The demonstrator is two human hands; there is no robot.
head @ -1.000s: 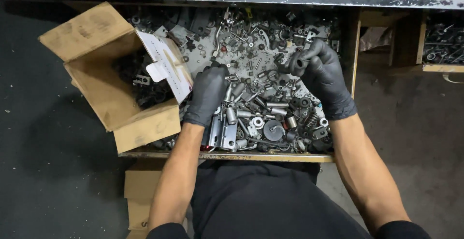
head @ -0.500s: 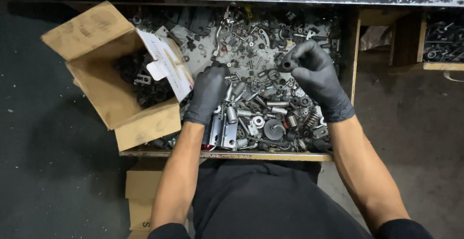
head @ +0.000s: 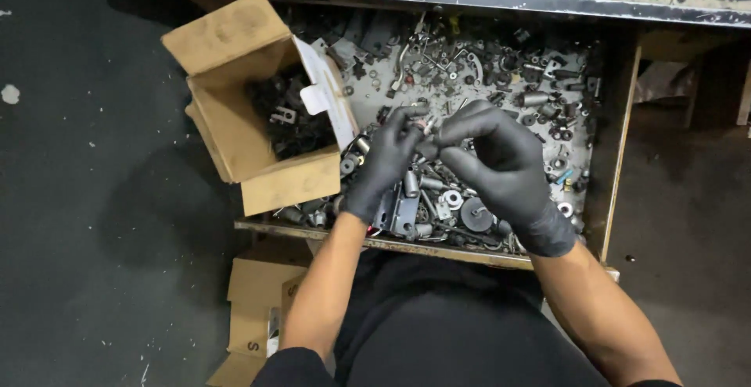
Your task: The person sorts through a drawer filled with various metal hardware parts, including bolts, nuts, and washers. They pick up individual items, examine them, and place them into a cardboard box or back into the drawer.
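Here, over an open wooden drawer (head: 618, 152) heaped with loose metal hardware (head: 501, 82), two hands in black gloves meet near the middle of the view. The left hand (head: 387, 160) comes in from about seven o'clock, the right hand (head: 501, 168) from about five o'clock, and their fingertips come together on a small metal part (head: 428, 125) held just above the pile. Both grips are pinched shut on that little piece, the left from its nine o'clock side and the right from its three o'clock side; it is too small to say what kind of fitting it is. Below the hands, toward six o'clock, lie a flat grey bracket (head: 399, 213), a pale washer (head: 452, 198) and a dark round disc (head: 476, 215), all resting in the drawer among screws and springs. At about ten o'clock from the hands an open cardboard box (head: 235, 133) sits tilted against the drawer's left edge, with dark metal pieces (head: 285, 117) inside and a white paper slip (head: 325, 98) hanging over its right wall. Along twelve o'clock runs the worn edge of a dark tabletop (head: 547, 2) with a few rings on it. Down at seven o'clock, on the dark floor (head: 78, 238), lie flattened cardboard pieces (head: 254, 309).
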